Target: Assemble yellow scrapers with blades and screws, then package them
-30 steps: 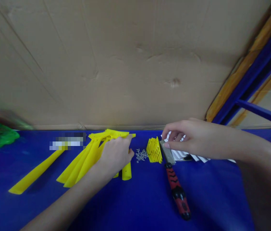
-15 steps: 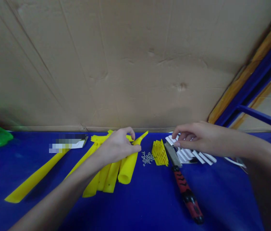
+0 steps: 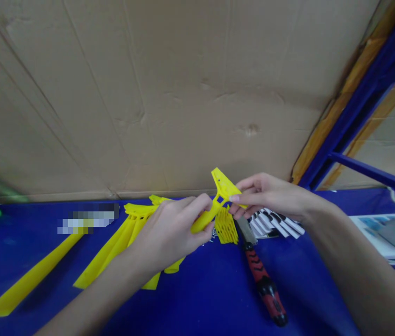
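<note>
- While the left hand [image 3: 172,224] is wrapped round its handle, the yellow scraper [image 3: 226,185] is held up over the blue table [image 3: 204,303], handle toward 7 o'clock, wide head toward 1 o'clock.
- The right hand [image 3: 265,193] comes in from 4 o'clock, pinching the head's near corner, thumb on the front and fingers behind; whether it holds anything small besides, I cannot tell.
- From the held scraper, a row of yellow clips [image 3: 226,227] sits at 6 o'clock, beside small metal screws [image 3: 213,233] mostly hidden by the left hand.
- At 5 o'clock lies a tool with a red and black handle [image 3: 267,291], its flat metal end near the clips.
- White strips [image 3: 278,223] lie fanned at 4 o'clock, partly behind the right hand.
- More yellow scrapers [image 3: 104,252] are bunched at 8 o'clock, partly covered by the left arm; farther that way lies a single one [image 3: 36,275], its head blurred.
</note>
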The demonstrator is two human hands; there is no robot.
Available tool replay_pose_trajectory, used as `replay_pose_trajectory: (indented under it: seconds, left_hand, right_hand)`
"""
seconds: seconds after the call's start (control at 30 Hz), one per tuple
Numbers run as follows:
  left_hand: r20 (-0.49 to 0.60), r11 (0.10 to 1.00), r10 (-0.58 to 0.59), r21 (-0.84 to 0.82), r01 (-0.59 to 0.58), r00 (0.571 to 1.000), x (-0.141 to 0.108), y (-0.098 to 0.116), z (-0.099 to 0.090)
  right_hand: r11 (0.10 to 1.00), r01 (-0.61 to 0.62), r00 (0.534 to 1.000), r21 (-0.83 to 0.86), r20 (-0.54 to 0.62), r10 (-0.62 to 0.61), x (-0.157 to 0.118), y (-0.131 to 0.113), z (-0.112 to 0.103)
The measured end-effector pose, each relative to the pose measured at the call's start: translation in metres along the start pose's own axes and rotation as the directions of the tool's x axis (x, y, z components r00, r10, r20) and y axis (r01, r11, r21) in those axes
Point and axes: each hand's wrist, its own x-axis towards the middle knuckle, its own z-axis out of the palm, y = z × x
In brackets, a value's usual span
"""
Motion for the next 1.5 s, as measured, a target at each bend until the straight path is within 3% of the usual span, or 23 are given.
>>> replay_pose_trajectory:
  seconds: [0.07,0.13,0.2,0.3,0.43,0.5,0.57,0.7,0.83,1.0,1.5]
  left_hand:
    - [0.027,0.995,-0.048,-0.091,0.051,0.998,0.0,0.002,0.002]
    - [0.097,0.946,-0.122,-0.29,0.146,0.988,0.0,0.007,0.003]
    - [0.232,0.839,-0.161,-0.48,0.257,0.959,0.002,0.013,0.003]
    - [0.395,0.697,-0.158,-0.604,0.386,0.905,0.003,0.018,0.001]
    - [0.441,0.693,-0.237,-0.547,0.469,0.865,0.003,0.013,-0.002]
    - [0.455,0.741,-0.263,-0.47,0.48,0.851,0.003,0.006,-0.002]
    - [0.482,0.781,-0.278,-0.391,0.488,0.831,0.003,0.001,-0.002]
    - [0.517,0.815,-0.284,-0.313,0.487,0.807,0.002,-0.003,-0.001]
    - [0.507,0.828,-0.282,-0.3,0.474,0.814,0.002,-0.004,-0.003]
    - [0.505,0.826,-0.275,-0.311,0.47,0.818,0.002,-0.003,-0.008]
    - [0.494,0.85,-0.281,-0.269,0.452,0.823,0.002,-0.004,-0.006]
  right_hand:
    - [1.0,0.004,0.997,0.001,0.073,-0.004,-0.003,0.001,-0.003]
    - [1.0,0.002,0.991,0.013,0.137,-0.003,-0.005,0.003,-0.004]
    - [1.0,0.005,0.984,0.024,0.175,-0.009,-0.004,0.005,-0.003]
    - [1.0,0.016,0.985,-0.007,0.174,-0.015,-0.002,0.006,-0.003]
    - [0.96,-0.024,1.0,-0.279,0.006,0.027,-0.003,0.007,-0.01]
    - [0.841,-0.119,0.989,-0.528,-0.142,0.05,-0.003,0.01,-0.015]
    - [0.667,-0.222,0.965,-0.711,-0.256,0.049,0.001,0.015,-0.015]
    - [0.493,-0.3,0.943,-0.817,-0.333,0.022,0.014,0.025,0.002]
    - [0.385,-0.375,0.918,-0.843,-0.396,0.025,0.023,0.028,0.024]
    - [0.336,-0.388,0.915,-0.858,-0.402,0.03,0.026,0.033,0.033]
    - [0.313,-0.423,0.906,-0.85,-0.402,0.132,0.023,0.026,0.033]
